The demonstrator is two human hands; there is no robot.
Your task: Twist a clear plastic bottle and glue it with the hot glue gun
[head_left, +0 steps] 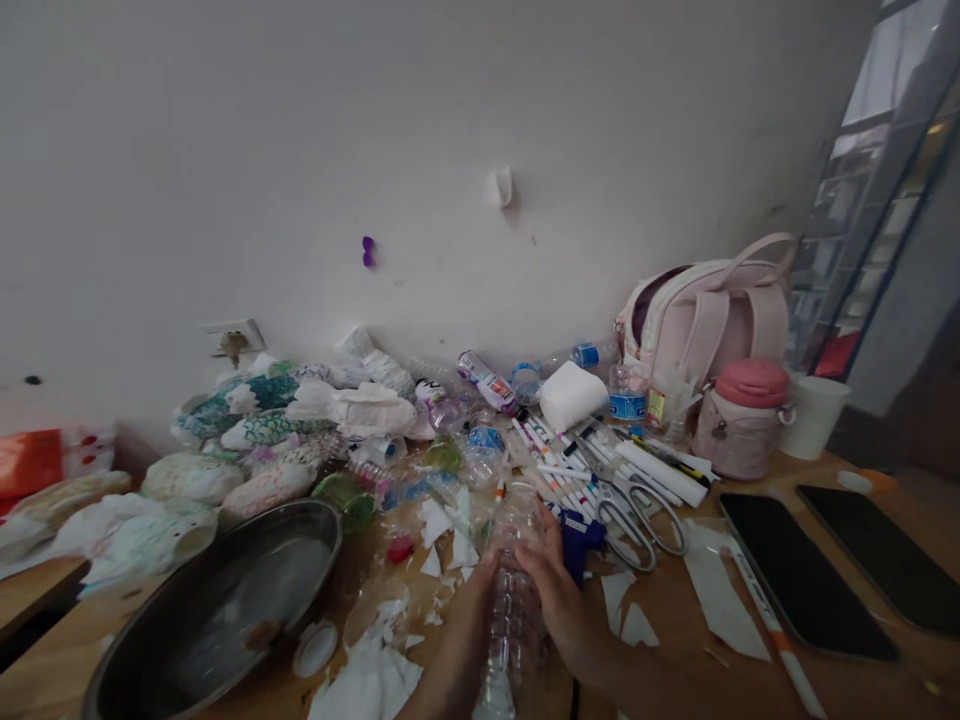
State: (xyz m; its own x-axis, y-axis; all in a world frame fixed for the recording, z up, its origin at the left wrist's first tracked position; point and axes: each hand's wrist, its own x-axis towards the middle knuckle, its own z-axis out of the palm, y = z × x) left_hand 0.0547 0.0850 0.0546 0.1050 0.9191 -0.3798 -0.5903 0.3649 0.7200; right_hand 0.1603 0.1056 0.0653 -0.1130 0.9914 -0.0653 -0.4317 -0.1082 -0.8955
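A clear ribbed plastic bottle [510, 625] lies at the front middle of the table, its top end pointing away from me. My left hand [478, 590] presses against its left side, the fingers mostly hidden. My right hand [553, 575] is closed round its right side, with the fingertips on the upper part. Just right of the bottle lies a dark blue tool [576, 545], partly covered by my hand; I cannot make out its kind. Large scissors [634, 520] with grey handles rest beyond it. Torn white paper [375, 660] is scattered to the left.
A dark oval basin [304, 535] stands at the left. Paper-covered bottles [262, 430] pile up behind it. Markers [551, 455], a white roll [574, 397] and a pink jar [739, 430] stand or lie at the back right, near a backpack [697, 310]. Two phones [802, 575] lie right.
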